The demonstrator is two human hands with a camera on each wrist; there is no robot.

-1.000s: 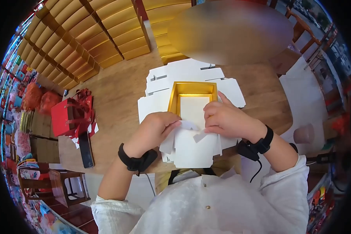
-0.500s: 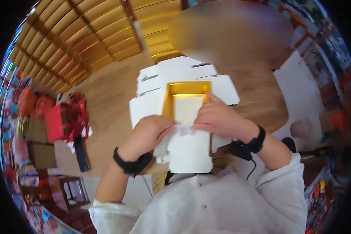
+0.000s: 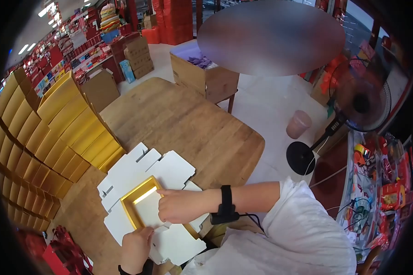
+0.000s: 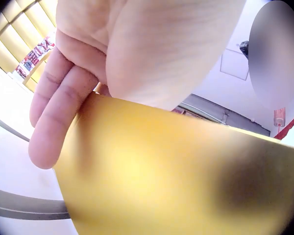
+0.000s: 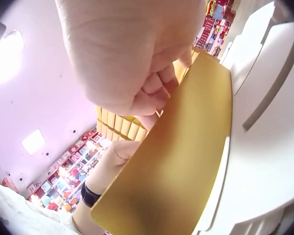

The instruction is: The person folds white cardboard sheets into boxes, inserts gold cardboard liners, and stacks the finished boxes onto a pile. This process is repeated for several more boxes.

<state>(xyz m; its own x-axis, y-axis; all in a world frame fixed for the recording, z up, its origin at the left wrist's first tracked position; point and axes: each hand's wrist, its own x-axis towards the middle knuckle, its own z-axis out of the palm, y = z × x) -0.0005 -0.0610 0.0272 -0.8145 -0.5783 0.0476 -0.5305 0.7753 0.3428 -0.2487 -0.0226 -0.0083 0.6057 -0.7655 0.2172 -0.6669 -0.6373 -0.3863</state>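
A shallow gold-walled box (image 3: 131,214) with a white inside sits on a pile of flat white cardboard blanks (image 3: 173,166). A broad white flap (image 3: 181,243) extends from its near end toward the person. My left hand (image 3: 136,248) grips the box at the near left corner; in the left wrist view two fingers (image 4: 56,125) lie against the outside of the gold wall. My right hand (image 3: 183,206) reaches over the right wall, its curled fingers (image 5: 159,90) inside and pinching near a small white edge. The fingertips are partly hidden behind the gold walls.
Tall stacks of gold boxes (image 3: 73,123) stand at the table's left. Red bags (image 3: 62,254) lie at the near left. Beyond the wooden table (image 3: 183,119) are a cardboard carton (image 3: 202,80), a pink bin (image 3: 299,124) and a standing fan (image 3: 360,103).
The head view has swung to the right, bringing the fan and carton into sight. Both hands stay at the box's near end, where they earlier brought small white paper pieces together.
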